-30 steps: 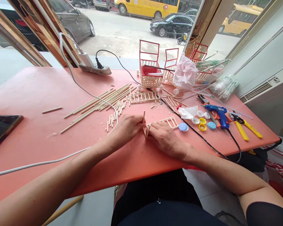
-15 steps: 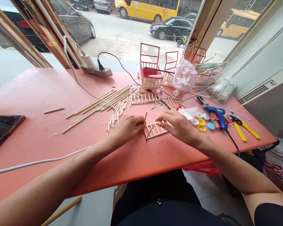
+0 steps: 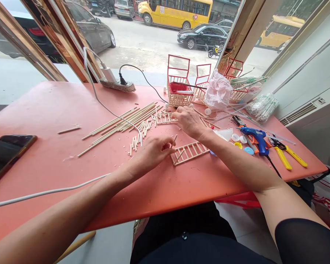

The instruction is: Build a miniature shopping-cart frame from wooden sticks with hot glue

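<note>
My left hand [image 3: 151, 152] rests on the red table [image 3: 44, 110], its fingers pinched on a short wooden stick [image 3: 174, 139] that points up and to the right. Just right of it lies a small ladder-like wooden frame [image 3: 191, 151], flat on the table. My right hand [image 3: 189, 121] reaches further back, fingers curled down over a second wooden frame [image 3: 165, 118]; what it grips, if anything, is hidden under the fingers. Long wooden sticks [image 3: 121, 123] and several short cut pieces [image 3: 137, 137] lie to the left of both hands.
A blue glue gun [image 3: 254, 134], yellow-handled pliers [image 3: 287, 157] and coloured bottle caps [image 3: 243, 145] lie at the right. Small red-and-wood basket models [image 3: 178, 88] and a white bag [image 3: 218, 91] stand at the back. A phone [image 3: 5, 152] lies far left; a power strip [image 3: 118, 85] and cables cross the table.
My right hand left the near frame and moved back to the far frame. The near frame now lies flat on the table. My left hand stayed put with the stick.
</note>
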`<state>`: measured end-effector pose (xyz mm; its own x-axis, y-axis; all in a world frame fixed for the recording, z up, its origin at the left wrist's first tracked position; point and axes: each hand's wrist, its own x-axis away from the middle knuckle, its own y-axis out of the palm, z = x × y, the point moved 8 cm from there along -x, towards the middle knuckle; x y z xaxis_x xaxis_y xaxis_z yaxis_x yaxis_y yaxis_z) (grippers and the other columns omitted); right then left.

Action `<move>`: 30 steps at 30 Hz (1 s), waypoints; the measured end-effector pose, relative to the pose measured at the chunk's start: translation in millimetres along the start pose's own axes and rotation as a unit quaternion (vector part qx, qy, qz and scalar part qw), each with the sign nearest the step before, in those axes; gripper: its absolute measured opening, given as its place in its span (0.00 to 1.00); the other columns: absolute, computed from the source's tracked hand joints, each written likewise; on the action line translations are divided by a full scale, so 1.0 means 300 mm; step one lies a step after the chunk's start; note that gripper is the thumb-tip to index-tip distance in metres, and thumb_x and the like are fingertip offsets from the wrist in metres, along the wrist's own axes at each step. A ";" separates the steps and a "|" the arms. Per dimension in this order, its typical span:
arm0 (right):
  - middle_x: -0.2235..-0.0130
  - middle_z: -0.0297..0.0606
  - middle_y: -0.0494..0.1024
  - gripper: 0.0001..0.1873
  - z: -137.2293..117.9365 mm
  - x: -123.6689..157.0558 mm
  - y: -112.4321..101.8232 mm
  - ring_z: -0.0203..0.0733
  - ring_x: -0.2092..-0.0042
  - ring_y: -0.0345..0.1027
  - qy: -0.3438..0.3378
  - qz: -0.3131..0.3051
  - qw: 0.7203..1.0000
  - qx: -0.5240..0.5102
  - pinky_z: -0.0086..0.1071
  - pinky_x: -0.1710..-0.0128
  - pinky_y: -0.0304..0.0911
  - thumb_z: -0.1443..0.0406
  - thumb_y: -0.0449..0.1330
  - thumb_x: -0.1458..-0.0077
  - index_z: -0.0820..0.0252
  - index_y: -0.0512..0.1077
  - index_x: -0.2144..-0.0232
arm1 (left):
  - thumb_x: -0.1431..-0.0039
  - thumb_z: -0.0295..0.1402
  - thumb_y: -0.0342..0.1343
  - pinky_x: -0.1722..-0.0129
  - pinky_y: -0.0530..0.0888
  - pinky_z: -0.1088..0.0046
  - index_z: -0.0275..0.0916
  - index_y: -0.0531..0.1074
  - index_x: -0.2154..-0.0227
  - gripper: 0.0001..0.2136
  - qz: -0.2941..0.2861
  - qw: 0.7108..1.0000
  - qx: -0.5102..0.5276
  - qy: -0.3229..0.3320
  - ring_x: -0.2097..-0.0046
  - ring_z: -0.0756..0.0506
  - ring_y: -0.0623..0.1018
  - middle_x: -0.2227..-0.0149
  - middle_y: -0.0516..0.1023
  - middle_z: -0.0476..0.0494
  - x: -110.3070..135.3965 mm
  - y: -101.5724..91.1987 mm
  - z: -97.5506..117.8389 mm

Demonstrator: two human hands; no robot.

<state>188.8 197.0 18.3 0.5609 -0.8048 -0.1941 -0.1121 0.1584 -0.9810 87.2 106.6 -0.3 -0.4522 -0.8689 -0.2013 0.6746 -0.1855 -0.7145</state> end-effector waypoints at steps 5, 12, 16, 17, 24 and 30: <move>0.53 0.53 0.78 0.16 -0.011 -0.026 0.007 0.56 0.49 0.66 0.017 -0.030 0.999 0.039 0.46 0.49 0.56 0.74 0.54 0.34 0.65 0.76 0.48 | 0.40 0.32 0.62 0.68 0.65 0.74 0.39 0.75 0.71 0.05 -0.002 1.000 0.016 0.006 0.72 0.49 0.72 0.75 0.73 0.52 0.001 -0.006 0.006; 0.52 0.54 0.79 0.14 -0.033 -0.036 0.009 0.55 0.49 0.69 -0.014 -0.071 0.995 0.074 0.43 0.51 0.56 0.74 0.53 0.34 0.67 0.77 0.53 | 0.39 0.31 0.62 0.66 0.66 0.74 0.39 0.77 0.71 0.05 0.000 0.999 0.031 0.012 0.69 0.49 0.72 0.73 0.75 0.51 0.000 -0.002 -0.002; 0.53 0.52 0.80 0.11 -0.018 -0.043 0.000 0.53 0.50 0.70 -0.025 -0.067 0.995 0.066 0.42 0.52 0.55 0.72 0.54 0.33 0.66 0.77 0.55 | 0.40 0.31 0.62 0.67 0.65 0.74 0.38 0.77 0.72 0.05 -0.005 1.000 0.031 0.003 0.70 0.49 0.72 0.74 0.74 0.52 0.000 -0.001 -0.008; 0.54 0.51 0.79 0.10 -0.007 -0.042 -0.014 0.52 0.51 0.70 -0.025 -0.051 0.997 0.053 0.41 0.53 0.56 0.72 0.56 0.34 0.65 0.77 0.57 | 0.40 0.31 0.62 0.67 0.65 0.74 0.38 0.77 0.72 0.05 -0.007 0.999 0.032 0.003 0.70 0.49 0.72 0.74 0.74 0.52 0.000 0.000 -0.007; 0.62 0.39 0.77 0.03 0.093 0.085 -0.193 0.41 0.62 0.67 -0.027 0.108 0.982 -0.149 0.33 0.60 0.59 0.71 0.63 0.39 0.62 0.75 0.67 | 0.40 0.34 0.62 0.66 0.66 0.72 0.38 0.77 0.71 0.06 0.000 0.999 0.049 0.002 0.69 0.48 0.72 0.71 0.74 0.50 0.003 -0.004 -0.001; 0.64 0.36 0.77 0.03 0.092 0.309 -0.294 0.38 0.67 0.67 -0.029 0.187 0.964 -0.187 0.32 0.64 0.62 0.67 0.63 0.36 0.59 0.74 0.65 | 0.40 0.37 0.61 0.64 0.69 0.71 0.38 0.78 0.68 0.07 0.024 0.996 0.089 0.004 0.67 0.49 0.73 0.62 0.79 0.46 0.004 -0.025 0.014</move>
<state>273.3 124.3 86.8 0.4681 -0.6955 -0.5451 -0.5971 0.2058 -0.7753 84.1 105.1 7.7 -0.4216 -0.8751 -0.2377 0.7877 -0.2235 -0.5742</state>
